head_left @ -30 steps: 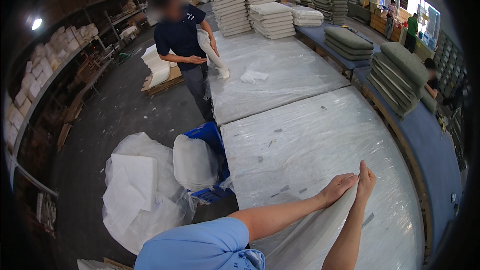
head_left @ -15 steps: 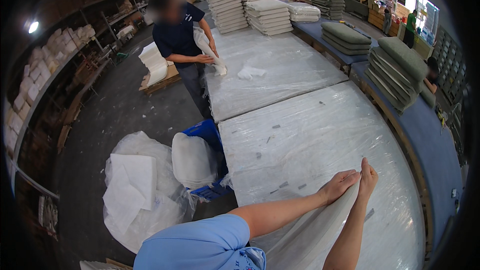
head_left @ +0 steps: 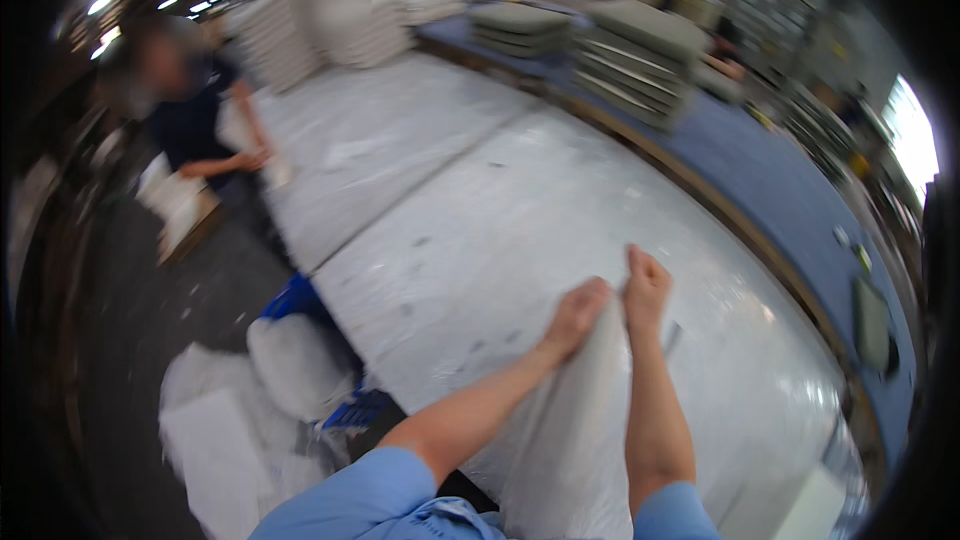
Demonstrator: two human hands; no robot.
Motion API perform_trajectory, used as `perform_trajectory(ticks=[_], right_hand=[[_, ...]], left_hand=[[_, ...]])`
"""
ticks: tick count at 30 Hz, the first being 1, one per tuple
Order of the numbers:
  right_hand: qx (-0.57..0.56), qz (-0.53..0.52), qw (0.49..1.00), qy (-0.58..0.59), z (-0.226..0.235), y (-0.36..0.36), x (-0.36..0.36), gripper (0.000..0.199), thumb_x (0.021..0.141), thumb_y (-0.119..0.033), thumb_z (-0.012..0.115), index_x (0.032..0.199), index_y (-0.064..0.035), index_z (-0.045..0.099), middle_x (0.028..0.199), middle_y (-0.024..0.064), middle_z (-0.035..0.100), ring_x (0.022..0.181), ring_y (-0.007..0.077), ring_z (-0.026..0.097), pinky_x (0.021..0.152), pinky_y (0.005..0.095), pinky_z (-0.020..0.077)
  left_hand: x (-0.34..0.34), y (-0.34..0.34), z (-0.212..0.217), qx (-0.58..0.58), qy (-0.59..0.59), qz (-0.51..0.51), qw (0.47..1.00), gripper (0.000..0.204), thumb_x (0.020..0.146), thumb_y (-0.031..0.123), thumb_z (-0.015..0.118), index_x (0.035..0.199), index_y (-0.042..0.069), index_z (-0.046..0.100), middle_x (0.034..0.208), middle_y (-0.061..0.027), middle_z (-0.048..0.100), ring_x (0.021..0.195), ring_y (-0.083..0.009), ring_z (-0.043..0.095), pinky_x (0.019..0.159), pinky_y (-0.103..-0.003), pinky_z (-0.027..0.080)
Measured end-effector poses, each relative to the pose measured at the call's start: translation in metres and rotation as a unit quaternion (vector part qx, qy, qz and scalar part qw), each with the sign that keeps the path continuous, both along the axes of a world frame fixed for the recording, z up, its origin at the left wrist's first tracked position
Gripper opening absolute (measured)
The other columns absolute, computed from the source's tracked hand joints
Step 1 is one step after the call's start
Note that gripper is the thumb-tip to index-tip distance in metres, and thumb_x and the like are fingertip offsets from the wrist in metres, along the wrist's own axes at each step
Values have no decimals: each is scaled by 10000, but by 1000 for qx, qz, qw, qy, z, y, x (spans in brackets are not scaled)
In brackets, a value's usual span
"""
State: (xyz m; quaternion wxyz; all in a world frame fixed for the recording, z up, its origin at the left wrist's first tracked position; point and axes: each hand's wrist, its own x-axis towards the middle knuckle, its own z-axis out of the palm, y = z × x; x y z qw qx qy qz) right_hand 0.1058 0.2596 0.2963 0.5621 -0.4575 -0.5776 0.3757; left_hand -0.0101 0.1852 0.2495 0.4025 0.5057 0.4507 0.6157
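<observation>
A long off-white padded piece (head_left: 570, 430), like a fabric-covered cushion or foam pad, runs from my body up to my hands over the worktable. My left hand (head_left: 578, 312) is closed on its far end, fingers wrapped round the edge. Close to the right of it, my right hand (head_left: 648, 285) is closed too, thumb up, at the same end of the pad. What its fingers grip is partly hidden, and motion blurs the picture. Beneath lies the plastic-covered tabletop (head_left: 470, 250) with small dark scraps on it.
To the left are a blue crate (head_left: 290, 298) and white bagged material (head_left: 215, 430). A co-worker (head_left: 190, 130) in a dark shirt handles a white piece at the table's far left. A blue bench (head_left: 730, 180) along the right bears grey-green pads (head_left: 640, 60). White pads (head_left: 340, 25) are stacked at the back.
The view has turned to the right, so the co-worker and crate sit farther left. Both hands stay at the pad's end, now nearer the middle of the picture with a small gap between them.
</observation>
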Motion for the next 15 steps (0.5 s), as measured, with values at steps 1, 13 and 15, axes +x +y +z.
perform_trajectory(ticks=[1, 13, 15], right_hand=[[-30, 20, 998, 51, 6, -8, 4, 504, 1049, -256, 682, 643, -83, 440, 629, -85, 349, 616, 61, 309, 530, 307, 257], [-23, 209, 976, 63, 13, -67, 71, 332, 930, -179, 799, 1216, -31, 717, 882, -57, 512, 849, 76, 490, 748, 237, 407], [-9, 217, 976, 30, 14, -64, 68, 266, 952, -149, 761, 1185, -23, 732, 893, -36, 529, 870, 94, 506, 768, 249, 419]], left_hand=[[-6, -6, 9, -36, -69, -60, 995, 323, 1103, 289, 506, 1026, 7, 642, 972, -38, 638, 966, -140, 584, 894, -333, 494], [21, -22, 33, -20, -106, -75, 991, 393, 1136, 354, 451, 1412, 116, 599, 1086, -49, 679, 1034, -149, 612, 938, -300, 481], [15, -26, 33, -35, -85, -76, 993, 422, 1130, 326, 460, 1497, 140, 554, 1167, -86, 684, 1101, -191, 634, 971, -317, 489]])
